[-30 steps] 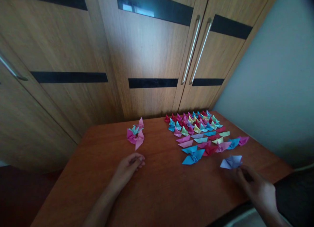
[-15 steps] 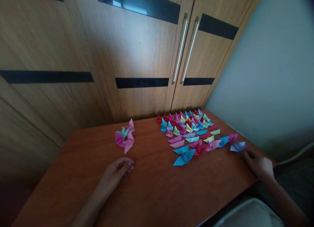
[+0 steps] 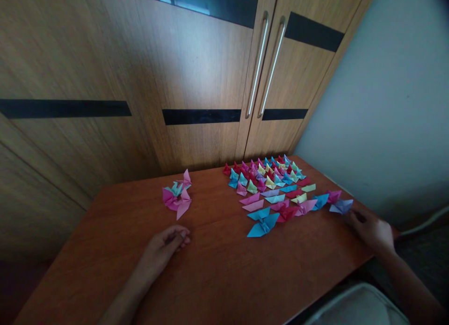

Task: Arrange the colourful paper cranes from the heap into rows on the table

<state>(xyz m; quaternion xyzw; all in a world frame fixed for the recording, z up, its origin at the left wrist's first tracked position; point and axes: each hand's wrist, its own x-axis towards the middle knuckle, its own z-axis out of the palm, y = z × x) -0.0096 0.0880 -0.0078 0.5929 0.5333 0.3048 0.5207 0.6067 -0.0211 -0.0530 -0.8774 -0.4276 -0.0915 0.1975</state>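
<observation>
My right hand (image 3: 372,231) is at the table's right side, thumb and fingers pinching the near corner of a lavender origami crane (image 3: 341,206). That crane sits at the right end of a slanting front row, close beside a magenta origami crane (image 3: 334,196). Farther along this row are a blue one (image 3: 320,202), a pink one (image 3: 306,207), a red one (image 3: 288,214) and a large blue one (image 3: 264,225). Loosely curled, my left hand (image 3: 170,243) rests on the wood with nothing visible in it, just below a small cluster of pink and teal origami cranes (image 3: 182,205).
Behind the front row, several lines of small folded paper pieces (image 3: 261,175) fill the back right of the brown table (image 3: 224,278). A wooden wardrobe (image 3: 203,72) borders the far edge. At right are a pale wall (image 3: 379,128) and, low down, a light-coloured seat (image 3: 358,308).
The lavender crane has shifted slightly up, closer to the magenta one, with my right hand at its corner. My left hand stays in place. The view has tilted a little.
</observation>
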